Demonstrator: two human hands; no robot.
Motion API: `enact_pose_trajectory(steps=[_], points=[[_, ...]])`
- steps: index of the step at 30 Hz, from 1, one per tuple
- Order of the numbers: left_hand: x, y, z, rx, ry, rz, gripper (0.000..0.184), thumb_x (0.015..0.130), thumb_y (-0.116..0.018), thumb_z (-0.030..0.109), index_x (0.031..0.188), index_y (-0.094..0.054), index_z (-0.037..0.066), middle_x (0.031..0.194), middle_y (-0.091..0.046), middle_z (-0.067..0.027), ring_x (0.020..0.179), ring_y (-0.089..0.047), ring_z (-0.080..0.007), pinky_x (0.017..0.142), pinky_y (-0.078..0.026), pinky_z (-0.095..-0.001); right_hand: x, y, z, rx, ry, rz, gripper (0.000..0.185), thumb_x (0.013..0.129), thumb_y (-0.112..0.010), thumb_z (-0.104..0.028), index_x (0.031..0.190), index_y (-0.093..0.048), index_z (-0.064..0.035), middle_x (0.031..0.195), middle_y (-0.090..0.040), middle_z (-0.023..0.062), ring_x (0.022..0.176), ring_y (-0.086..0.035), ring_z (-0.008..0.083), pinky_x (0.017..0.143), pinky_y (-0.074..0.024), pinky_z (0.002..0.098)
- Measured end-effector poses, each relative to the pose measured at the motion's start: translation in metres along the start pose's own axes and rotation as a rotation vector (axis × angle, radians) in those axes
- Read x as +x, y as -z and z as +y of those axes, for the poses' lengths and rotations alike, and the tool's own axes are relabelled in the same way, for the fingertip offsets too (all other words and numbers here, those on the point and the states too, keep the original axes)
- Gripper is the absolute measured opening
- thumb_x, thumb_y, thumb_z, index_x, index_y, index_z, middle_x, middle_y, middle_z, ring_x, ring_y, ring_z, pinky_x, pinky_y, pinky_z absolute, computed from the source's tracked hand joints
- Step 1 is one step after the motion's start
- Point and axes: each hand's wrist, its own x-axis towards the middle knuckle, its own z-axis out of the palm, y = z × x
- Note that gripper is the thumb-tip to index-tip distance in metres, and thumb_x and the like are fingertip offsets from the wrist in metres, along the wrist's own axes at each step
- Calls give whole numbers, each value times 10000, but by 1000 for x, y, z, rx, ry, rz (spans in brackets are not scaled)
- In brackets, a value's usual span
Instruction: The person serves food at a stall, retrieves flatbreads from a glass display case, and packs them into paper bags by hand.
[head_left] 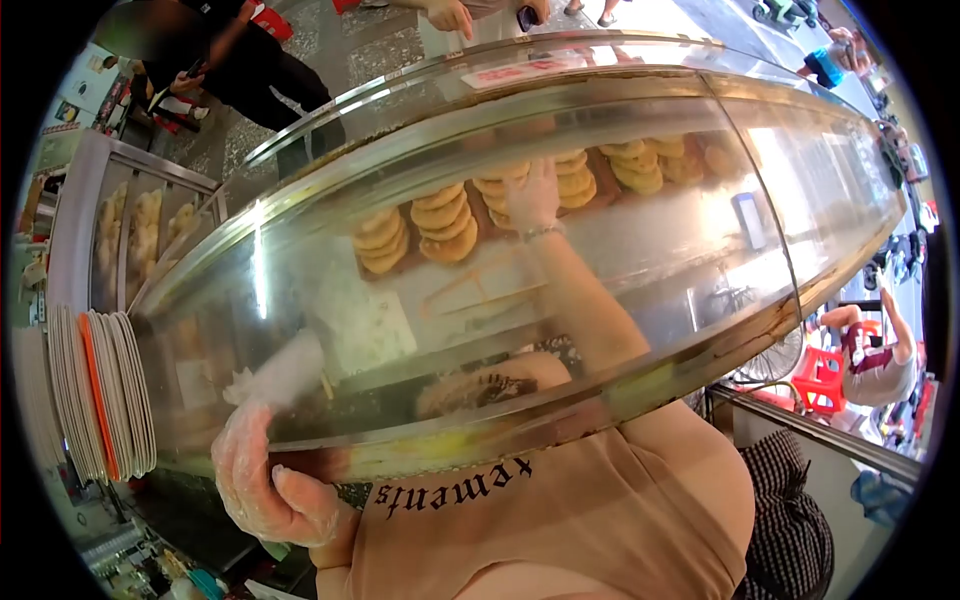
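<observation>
My right hand (533,197) reaches inside the glass display case (610,330), a bracelet on its wrist. It is against a middle stack of round golden flat buns (492,190); glare and the case's upper band blur its fingertips, so its grip is unclear. More stacked buns (442,222) stand to either side on a brown tray. At the case's near left edge, my left hand (270,480) wears a clear plastic glove, its fingers curled. Through the glass beside it shows a whitish, filmy shape (288,372); I cannot tell whether this is a bag or a reflection.
Upright plates (100,395), one orange, stand left of the case. Behind them, a glass-fronted cabinet (135,230) holds long pale breads. Across the counter are a person in dark trousers (265,65) and another person's hand (450,17). Red stools (820,375) are at right.
</observation>
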Motion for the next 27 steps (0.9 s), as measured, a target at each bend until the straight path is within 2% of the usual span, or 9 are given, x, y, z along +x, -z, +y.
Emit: enact_pose_trajectory(steps=[7, 9, 12, 16, 18, 22, 24, 25, 27], points=[[0, -3, 2, -51, 48, 25, 349, 950, -375, 161, 1059, -608, -75, 999, -663, -170, 903, -633, -314, 817, -497, -391, -22, 2, 22, -13, 32, -90, 760, 781, -655, -180, 1432, -290, -35, 1465, -295, 237, 1239, -389, 421, 1044, -334, 465], [-2, -3, 1, -42, 51, 26, 350, 952, -371, 159, 1061, -607, -75, 1000, -663, -170, 908, -632, -311, 821, -496, -390, -28, 4, 23, -103, -92, -310, 767, 790, -648, -213, 1443, -282, -50, 1457, -312, 226, 1257, -378, 411, 1056, -312, 476], [-3, -1, 2, -6, 54, 20, 358, 955, -364, 162, 1063, -607, -77, 1003, -663, -170, 918, -631, -304, 829, -496, -387, -30, 6, 27, -236, -31, -364, 711, 830, -617, -278, 1447, -303, -114, 1487, -308, 165, 1317, -348, 394, 1051, -356, 463], [-3, -2, 2, -7, 70, 26, 370, 957, -364, 172, 1059, -612, -83, 1000, -664, -170, 923, -630, -299, 833, -496, -382, -42, 11, 21, -225, 120, -468, 731, 783, -649, -176, 1424, -318, -55, 1437, -358, 207, 1266, -394, 386, 1048, -328, 450], [-2, -2, 3, -3, 68, 32, 368, 954, -367, 169, 1055, -614, -85, 997, -664, -169, 920, -630, -299, 832, -497, -382, -63, 25, 0, 91, 324, -572, 636, 783, -644, -148, 1362, -404, -43, 1351, -467, 193, 1174, -489, 358, 1003, -386, 415], [-3, -3, 2, -4, 65, 52, 358, 941, -374, 155, 1043, -618, -86, 986, -663, -166, 905, -629, -300, 823, -497, -382, -128, 20, -32, 246, 538, -909, 339, 823, -604, -188, 1143, -618, -79, 1077, -625, 127, 986, -580, 321, 848, -474, 427], [-3, -5, 4, -15, 76, 65, 357, 942, -373, 157, 1040, -618, -84, 982, -662, -167, 899, -629, -301, 818, -497, -384, -153, 6, -33, 172, 763, -809, 234, 846, -579, -221, 1029, -656, -98, 974, -629, 123, 936, -583, 317, 811, -478, 430], [-2, -5, 5, -23, 87, 73, 357, 944, -373, 158, 1038, -619, -83, 978, -661, -167, 893, -628, -302, 814, -497, -386, -159, 7, -37, 168, 776, -797, 234, 846, -579, -221, 1029, -656, -98, 974, -629, 123, 936, -583, 317, 811, -478, 430], [-3, -2, 5, -9, 82, 67, 355, 947, -373, 160, 1035, -619, -81, 974, -661, -167, 887, -629, -302, 810, -497, -387, -163, 8, -45, 316, 501, -727, 183, 831, -583, -215, 947, -643, -86, 913, -615, 138, 900, -581, 315, 776, -486, 422]])
